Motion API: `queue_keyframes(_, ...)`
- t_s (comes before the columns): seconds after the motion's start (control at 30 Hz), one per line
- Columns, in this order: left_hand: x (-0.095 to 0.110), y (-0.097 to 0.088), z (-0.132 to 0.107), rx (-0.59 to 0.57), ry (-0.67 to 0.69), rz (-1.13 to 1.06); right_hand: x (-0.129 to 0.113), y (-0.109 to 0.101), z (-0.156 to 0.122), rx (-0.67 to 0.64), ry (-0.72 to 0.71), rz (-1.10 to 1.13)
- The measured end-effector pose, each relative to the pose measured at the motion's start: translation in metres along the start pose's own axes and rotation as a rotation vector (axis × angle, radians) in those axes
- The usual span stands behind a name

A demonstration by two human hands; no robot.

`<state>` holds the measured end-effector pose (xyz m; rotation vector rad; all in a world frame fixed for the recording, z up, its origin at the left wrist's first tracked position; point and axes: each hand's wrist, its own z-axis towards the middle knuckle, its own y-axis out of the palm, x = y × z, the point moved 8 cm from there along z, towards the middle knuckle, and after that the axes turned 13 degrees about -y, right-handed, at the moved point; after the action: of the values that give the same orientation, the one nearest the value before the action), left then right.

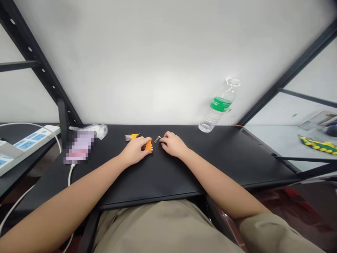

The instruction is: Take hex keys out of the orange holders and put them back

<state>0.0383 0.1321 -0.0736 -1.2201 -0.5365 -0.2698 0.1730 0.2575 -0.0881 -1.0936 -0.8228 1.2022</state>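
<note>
You sit at a black tabletop [184, 168] inside a dark metal rack frame, with a plain white wall rising straight behind its far edge. Your left hand [135, 150] lies palm down near the middle of the tabletop, toward the far edge, its fingers closed over an orange hex key holder [149, 145]. The holder's keys poke out from under your fingertips; its long axis seems to run roughly across the tabletop, left to right, though your hand hides most of it. Your right hand [172, 144] rests just beside the left, fingers curled and pinched on a small loose hex key [157, 139], which lies on the surface with its bent end aimed toward the far-left; it is too small to tell more. The two hands are close, nearly touching at the fingertips.

Just left of your left hand, nearer the far edge, lies a second orange hex key set [132, 137], its metal keys fanned out and pointing left. Further left, by the far-left corner, sit a crumpled clear plastic bag [98, 129] and a blurred phone [79, 147] with a white cable [70, 172] running off the near edge. A clear water bottle [218, 107] with a green label stands at the far edge on the right, against the wall. On a side shelf to the left is a white power strip [28, 140].
</note>
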Motion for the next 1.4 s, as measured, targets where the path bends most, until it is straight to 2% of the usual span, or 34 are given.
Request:
queue_keyframes(0.43, -0.003, 0.004, 0.002, -0.011, 0.001, 0.004, -0.006, -0.013, -0.002, -0.063, 0.054, -0.081)
queue_keyframes(0.67, -0.002, 0.004, 0.001, -0.021, 0.009, 0.014, 0.007, -0.009, -0.008, -0.062, 0.130, 0.025)
queue_keyframes(1.0, 0.005, 0.004, -0.001, -0.032, 0.047, 0.014, -0.029, -0.020, 0.000, 0.113, -0.185, 0.343)
queue_keyframes(1.23, 0.004, 0.003, 0.000, -0.016, 0.056, -0.002, -0.032, -0.031, -0.004, 0.221, -0.241, 0.390)
queue_keyframes(1.4, 0.002, 0.003, 0.001, -0.009, 0.044, -0.007, -0.034, -0.034, -0.006, 0.240, -0.264, 0.378)
